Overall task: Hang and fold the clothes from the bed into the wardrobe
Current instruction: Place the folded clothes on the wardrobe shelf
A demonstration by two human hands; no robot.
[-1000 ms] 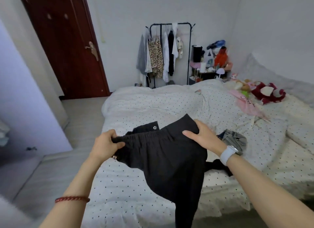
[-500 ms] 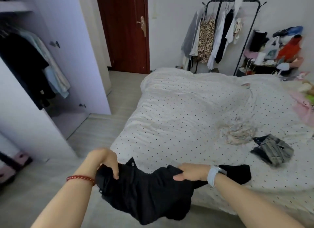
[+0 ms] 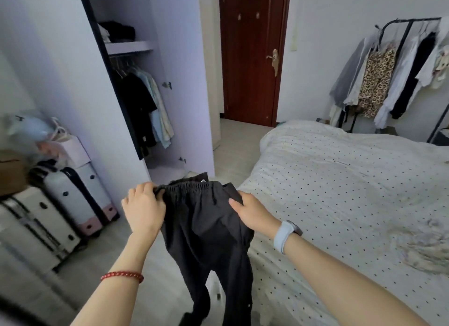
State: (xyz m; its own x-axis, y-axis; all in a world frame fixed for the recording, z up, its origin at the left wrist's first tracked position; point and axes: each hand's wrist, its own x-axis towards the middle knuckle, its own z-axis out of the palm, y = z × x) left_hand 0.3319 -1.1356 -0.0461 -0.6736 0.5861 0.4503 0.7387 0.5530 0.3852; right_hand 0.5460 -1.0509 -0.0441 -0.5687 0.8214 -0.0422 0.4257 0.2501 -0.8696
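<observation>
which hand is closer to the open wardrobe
Left. The left hand grips the black pants waistband on the wardrobe side; the right hand holds the bed-side edge, farther away.

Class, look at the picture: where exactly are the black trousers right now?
In the head view, the black trousers hang low in the centre, held at the waistband by the left hand and right hand, between the open wardrobe and the bed.

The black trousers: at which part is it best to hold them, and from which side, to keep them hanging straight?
Hold the black trousers at the elastic waistband, one hand at each end, coming from above. The left hand already grips the left end; the right hand holds the right side slightly lower. The legs hang down freely, so the waistband is the top edge that bears the load.
</observation>
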